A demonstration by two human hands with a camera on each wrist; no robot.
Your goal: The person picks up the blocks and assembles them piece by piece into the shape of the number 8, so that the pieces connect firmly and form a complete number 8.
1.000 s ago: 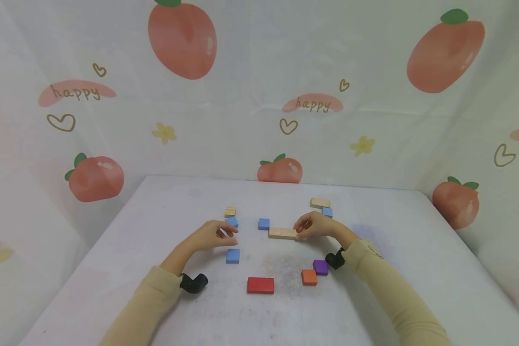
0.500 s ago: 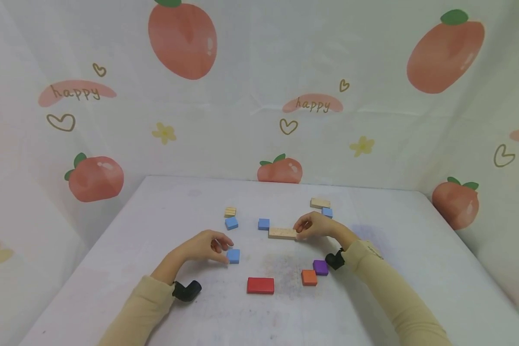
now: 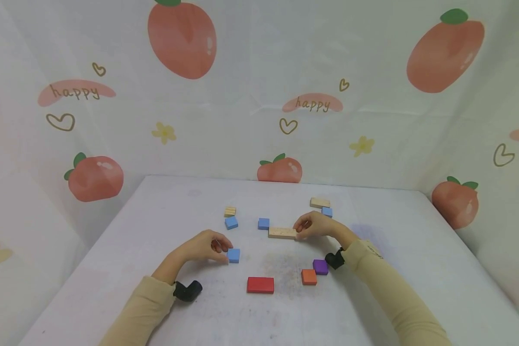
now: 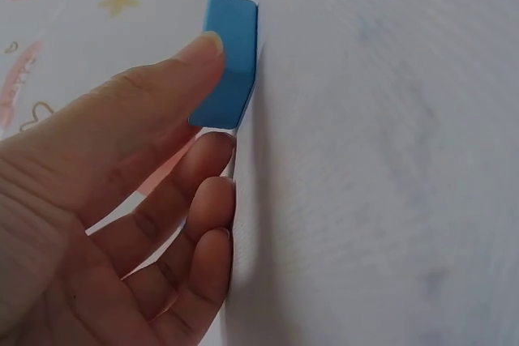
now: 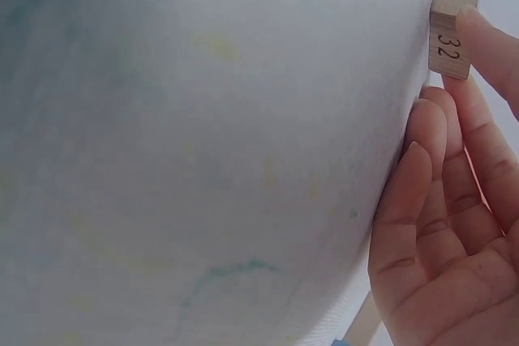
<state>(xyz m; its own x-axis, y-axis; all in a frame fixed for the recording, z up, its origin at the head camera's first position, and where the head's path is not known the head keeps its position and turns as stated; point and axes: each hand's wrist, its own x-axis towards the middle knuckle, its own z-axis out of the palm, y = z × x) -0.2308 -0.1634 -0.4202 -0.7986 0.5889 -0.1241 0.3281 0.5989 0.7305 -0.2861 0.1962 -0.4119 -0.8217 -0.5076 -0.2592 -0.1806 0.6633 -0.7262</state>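
Landmark = red block (image 3: 260,285), lying flat on the white table (image 3: 216,322).

Left hand (image 3: 205,247): left of the red block and farther out. Thumb on the face of the near blue block (image 3: 234,255), index finger tucked behind it, tip hidden. Reads as a pinch, gap only block-wide. The other three fingers curl loosely beside it, clear of the block. Near blue block sits beyond the red block, slightly left, looks flat on the table.

Right hand (image 3: 315,225): beyond the red block, off to its right. Thumb and index finger pinch the right end of the long wooden block (image 3: 282,233); remaining fingers half curled, holding nothing. That end is marked "32" in the right wrist view. Long wooden block lies beyond the red block, a bit right, running sideways.

Middle blue block (image 3: 264,224): almost straight out past the red block, at the long wooden block's far left corner; can't tell if they touch.

Far out and left of the red block: left blue block (image 3: 231,223), ridged wooden piece (image 3: 230,212) just behind it. Far out and right: right blue block (image 3: 327,212), pale wooden block (image 3: 320,203) just behind.

Right of the red block, slightly farther: orange block (image 3: 309,277), then purple block (image 3: 320,267) at its corner, contact unclear.

Backdrop cloth (image 3: 242,144) well beyond the red block: peaches, hearts, "happy" print.
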